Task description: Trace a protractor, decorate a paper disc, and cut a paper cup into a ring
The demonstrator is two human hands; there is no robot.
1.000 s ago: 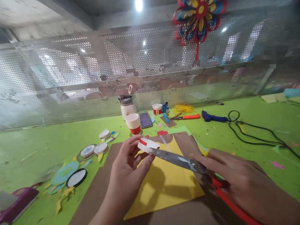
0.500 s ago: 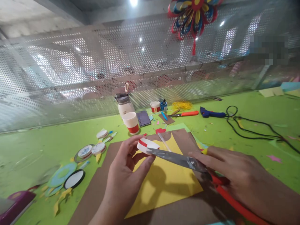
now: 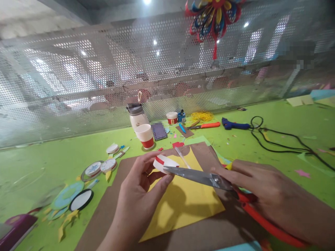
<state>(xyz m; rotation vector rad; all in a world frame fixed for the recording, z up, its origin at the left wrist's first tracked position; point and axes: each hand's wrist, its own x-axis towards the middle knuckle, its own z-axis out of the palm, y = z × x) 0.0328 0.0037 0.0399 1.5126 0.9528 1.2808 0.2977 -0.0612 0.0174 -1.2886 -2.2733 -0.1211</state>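
Between the thumb and fingers of my left hand (image 3: pixel 142 195) is a shallow white paper cup piece (image 3: pixel 167 162) with a red patch on its side. My right hand (image 3: pixel 267 191) is closed round the red handles of a pair of scissors (image 3: pixel 201 177). The blades point left, and their tips touch or overlap the near edge of the cup piece. Below both hands lies a yellow paper sheet (image 3: pixel 193 209) on brown cardboard (image 3: pixel 104 212). A white stick (image 3: pixel 182 157) rests on the sheet's far part.
A red-and-white paper cup (image 3: pixel 144 136), a bottle (image 3: pixel 136 116) and a phone (image 3: pixel 159 131) stand or lie behind the cardboard. A blue glue gun (image 3: pixel 235 124) with its black cord is at right. Paper discs (image 3: pixel 81 200) lie left; a purple tool (image 3: pixel 18 230) sits lower left.
The view has shifted slightly. The cup piece and scissors stay nearly in place, with the blades a little closer together. More light-blue paper shows at the bottom edge.
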